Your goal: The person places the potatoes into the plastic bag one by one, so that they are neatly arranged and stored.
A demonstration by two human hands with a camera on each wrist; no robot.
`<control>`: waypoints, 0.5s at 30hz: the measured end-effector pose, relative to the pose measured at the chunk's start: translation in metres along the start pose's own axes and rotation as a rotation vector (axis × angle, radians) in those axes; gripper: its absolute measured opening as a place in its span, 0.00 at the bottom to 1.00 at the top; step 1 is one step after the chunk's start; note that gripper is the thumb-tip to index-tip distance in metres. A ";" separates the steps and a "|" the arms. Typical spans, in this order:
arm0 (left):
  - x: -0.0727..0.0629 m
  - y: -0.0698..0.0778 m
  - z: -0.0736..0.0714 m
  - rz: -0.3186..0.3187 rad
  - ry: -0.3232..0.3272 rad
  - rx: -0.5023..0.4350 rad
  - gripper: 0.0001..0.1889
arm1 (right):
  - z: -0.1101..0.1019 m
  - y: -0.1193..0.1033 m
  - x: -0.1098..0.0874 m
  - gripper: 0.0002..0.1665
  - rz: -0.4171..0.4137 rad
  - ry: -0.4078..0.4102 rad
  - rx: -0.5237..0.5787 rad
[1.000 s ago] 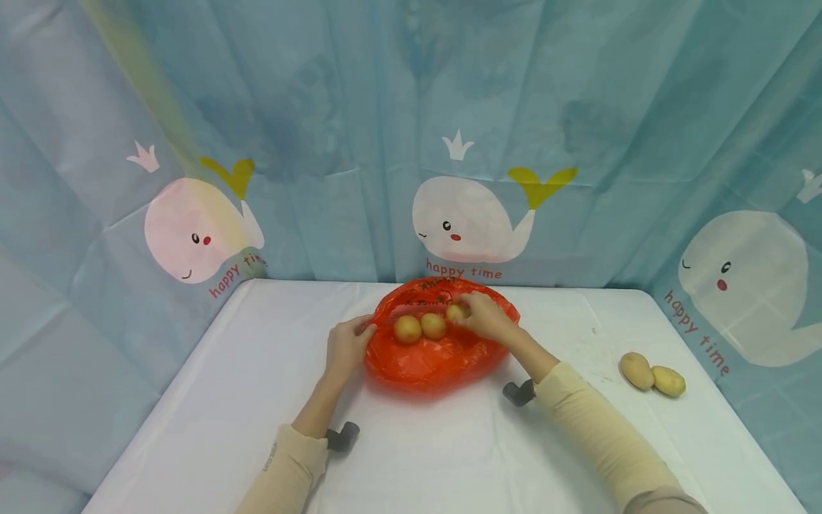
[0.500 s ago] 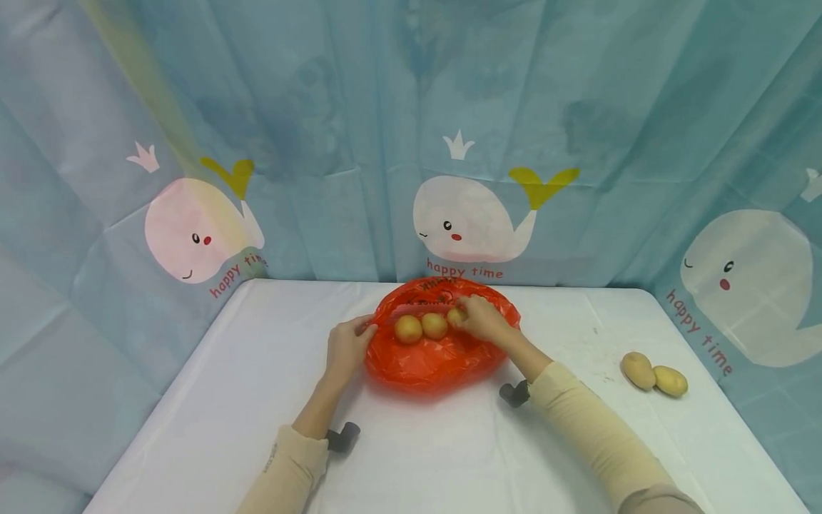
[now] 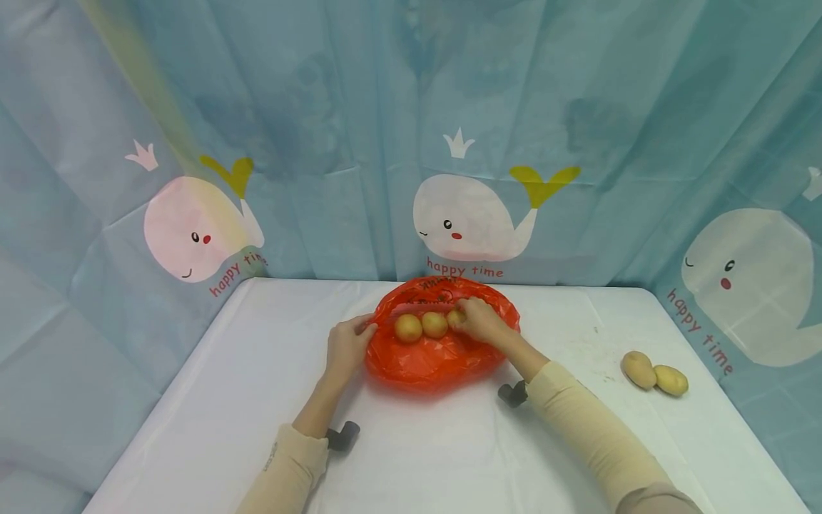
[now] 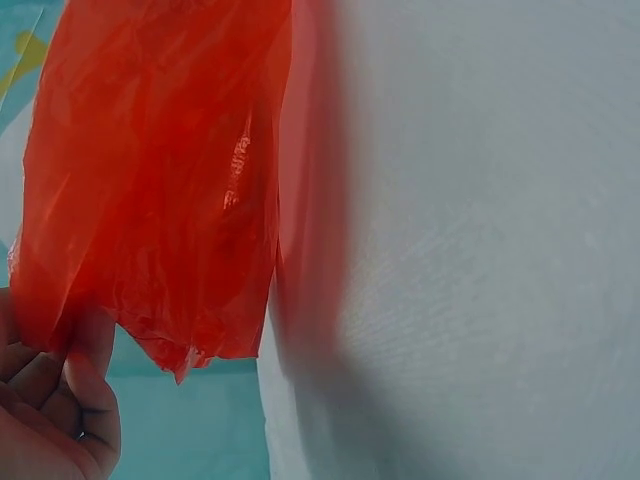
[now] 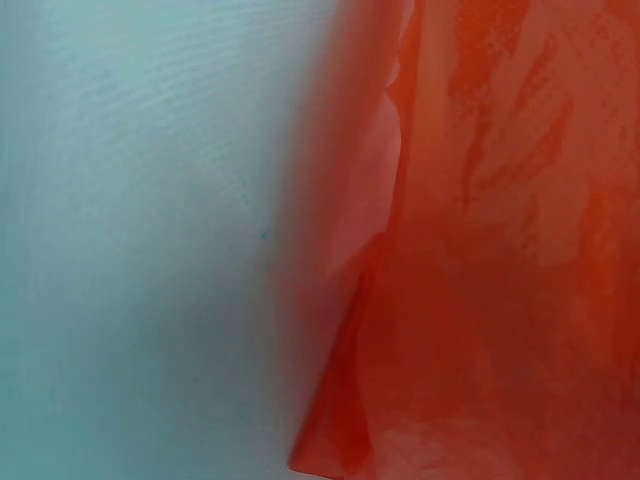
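Note:
A red plastic bag (image 3: 417, 370) lies spread open at the far middle of the table. Inside it, two round potatoes, a left one (image 3: 408, 328) and a middle one (image 3: 434, 325), sit side by side. My left hand (image 3: 347, 350) pinches the bag's left rim; the left wrist view shows thumb and fingers (image 4: 92, 385) on the thin red film. Reaching in over the right rim, my right hand (image 3: 483, 321) holds a third potato (image 3: 454, 318), mostly covered by the fingers. In the right wrist view the bag (image 5: 500, 280) fills the right half and hides that hand.
Two more potatoes, one browner (image 3: 638, 370) and one yellower (image 3: 671, 380), touch each other on the right of the white table (image 3: 437, 457). A blue curtain (image 3: 359, 143) with printed whales hangs behind the table and along both sides.
My right hand has shifted slightly down with the third potato, which is now more covered by the fingers. The left hand and the bag stay practically in place.

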State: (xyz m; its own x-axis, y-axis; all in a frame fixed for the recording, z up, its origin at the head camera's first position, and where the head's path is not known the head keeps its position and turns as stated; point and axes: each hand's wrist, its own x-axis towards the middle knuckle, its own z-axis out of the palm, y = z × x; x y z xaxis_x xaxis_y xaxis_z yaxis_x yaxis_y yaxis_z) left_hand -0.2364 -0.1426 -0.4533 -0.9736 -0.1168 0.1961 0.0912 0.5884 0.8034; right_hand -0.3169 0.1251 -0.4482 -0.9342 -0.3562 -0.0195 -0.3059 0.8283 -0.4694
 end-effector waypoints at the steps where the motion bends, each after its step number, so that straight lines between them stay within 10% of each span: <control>1: 0.000 0.000 0.000 0.002 0.000 0.000 0.17 | 0.001 0.000 0.000 0.20 0.000 -0.002 -0.002; 15: -0.001 0.000 0.000 -0.001 -0.001 0.002 0.17 | 0.004 0.002 -0.001 0.18 0.004 -0.025 0.014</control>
State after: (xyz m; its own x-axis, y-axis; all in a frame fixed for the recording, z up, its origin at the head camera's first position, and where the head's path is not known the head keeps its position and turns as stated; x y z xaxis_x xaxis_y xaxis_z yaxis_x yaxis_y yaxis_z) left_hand -0.2358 -0.1427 -0.4532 -0.9739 -0.1172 0.1946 0.0894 0.5898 0.8026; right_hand -0.3156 0.1255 -0.4522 -0.9304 -0.3641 -0.0433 -0.2999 0.8236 -0.4813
